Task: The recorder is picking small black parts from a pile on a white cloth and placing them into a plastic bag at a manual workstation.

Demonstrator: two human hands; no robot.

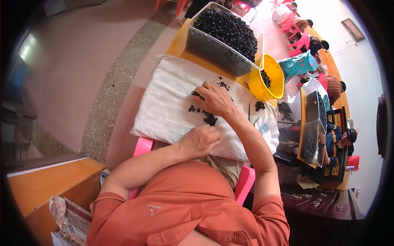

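Note:
A white towel (164, 90) covers the work surface before me, with small black ring-like parts scattered on it. My right hand (215, 98) reaches over the towel, fingers bent down and closed on a small dark black part (197, 94) at their tips. Just below that hand lies a little heap of black parts (210, 119); a few loose ones (193, 108) sit to its left. My left hand (200, 139) rests curled at the towel's near edge, close to the heap. Its fingers are folded in, hiding whatever may be inside.
Beyond the towel stands a clear bin (221, 59) full of black parts. A yellow tub (273, 84) with more sits beside it. At the towel's right are another small pile (259, 106) and a white scalloped dish (269, 129). Farther right, people work near pink chairs (301, 44).

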